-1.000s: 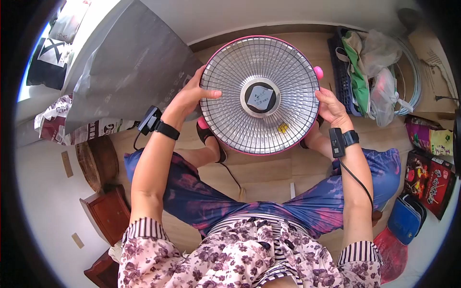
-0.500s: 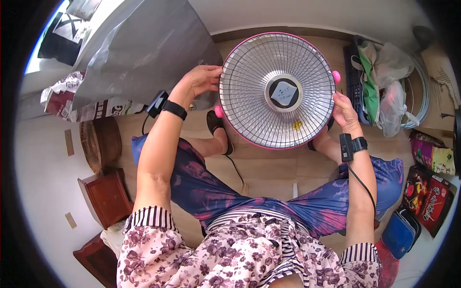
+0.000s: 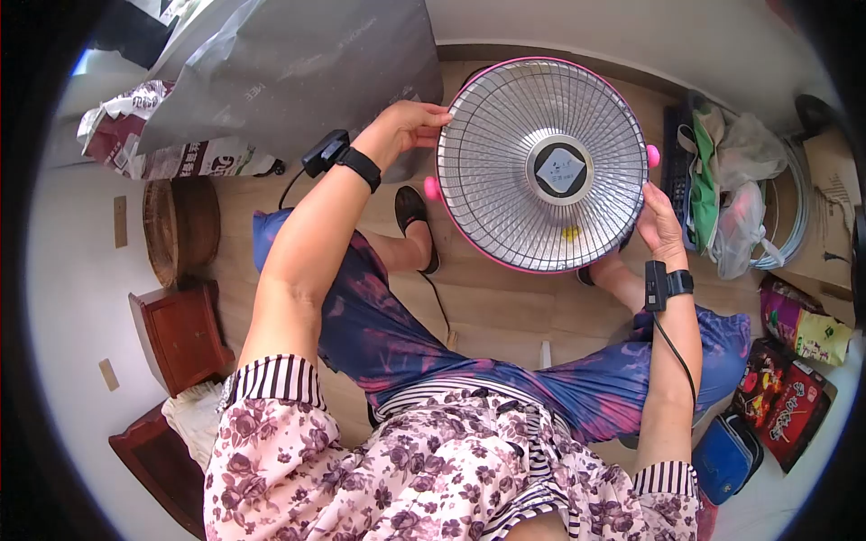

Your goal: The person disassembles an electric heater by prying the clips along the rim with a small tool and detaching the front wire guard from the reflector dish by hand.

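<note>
Your left hand (image 3: pixel 404 126) has shifted off the front of the dish heater (image 3: pixel 543 166), upper centre of frame, and now pinches its upper-left edge. Your right hand (image 3: pixel 661 224) grips the lower-right edge; judged supported from both sides, front uncovered.

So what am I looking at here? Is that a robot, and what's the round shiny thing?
No robot, just a person, seen from a camera worn on the head, looking forward and down. The left grip and right grip are bare hands, holding opposite sides of what looks like a heater: wire bars cover its shiny face. A black box with a cord is strapped on near each grip. Down on the floor, to the right, are a blue case and a red box.
</note>
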The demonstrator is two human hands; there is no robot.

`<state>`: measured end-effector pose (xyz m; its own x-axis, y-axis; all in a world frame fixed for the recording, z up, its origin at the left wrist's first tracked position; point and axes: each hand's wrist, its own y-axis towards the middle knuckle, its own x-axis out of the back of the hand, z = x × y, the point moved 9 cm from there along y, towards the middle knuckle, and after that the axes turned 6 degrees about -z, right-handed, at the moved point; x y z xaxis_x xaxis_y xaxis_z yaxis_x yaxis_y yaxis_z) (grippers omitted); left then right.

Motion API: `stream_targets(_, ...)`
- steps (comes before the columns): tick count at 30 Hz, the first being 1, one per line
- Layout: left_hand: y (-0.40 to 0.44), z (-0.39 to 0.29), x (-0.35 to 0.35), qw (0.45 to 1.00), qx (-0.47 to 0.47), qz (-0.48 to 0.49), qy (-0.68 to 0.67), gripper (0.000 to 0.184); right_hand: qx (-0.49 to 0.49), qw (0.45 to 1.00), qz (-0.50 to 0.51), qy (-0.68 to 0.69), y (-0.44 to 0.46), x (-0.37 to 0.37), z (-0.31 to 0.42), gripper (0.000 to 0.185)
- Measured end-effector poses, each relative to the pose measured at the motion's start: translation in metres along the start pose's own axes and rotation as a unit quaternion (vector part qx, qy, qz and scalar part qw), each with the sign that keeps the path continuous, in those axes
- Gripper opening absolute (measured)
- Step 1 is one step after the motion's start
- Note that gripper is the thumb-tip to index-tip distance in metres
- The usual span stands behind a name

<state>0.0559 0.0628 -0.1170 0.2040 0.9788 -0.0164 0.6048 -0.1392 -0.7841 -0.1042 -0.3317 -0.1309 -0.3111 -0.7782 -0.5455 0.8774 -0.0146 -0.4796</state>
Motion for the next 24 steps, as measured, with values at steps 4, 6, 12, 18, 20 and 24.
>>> stream_targets(4,-0.002,0.001,0.0,1.0,0.005,0.006,-0.003,0.029,0.018,0.997,-0.024,-0.069,-0.002,-0.012,0.005,0.045)
stream_targets(6,-0.003,0.001,0.0,1.0,0.005,0.01,-0.003,0.029,0.024,0.992,-0.042,-0.12,-0.002,-0.015,0.007,0.048)
stream_targets(12,-0.008,-0.001,0.002,0.999,-0.027,0.032,-0.021,0.037,0.01,0.989,-0.07,-0.131,0.001,-0.009,0.007,0.048)
stream_targets(18,-0.047,-0.058,0.007,0.961,-0.239,-0.04,0.131,0.062,0.008,0.99,-0.063,-0.126,0.001,-0.012,0.01,0.045)
stream_targets(20,-0.092,-0.096,-0.016,0.879,-0.443,0.002,0.179,0.071,0.008,0.99,-0.065,-0.122,0.002,-0.011,0.008,0.044)
stream_targets(24,-0.162,-0.16,-0.031,0.736,-0.646,-0.046,0.195,0.075,0.008,0.991,-0.07,-0.117,0.001,-0.01,0.007,0.041)
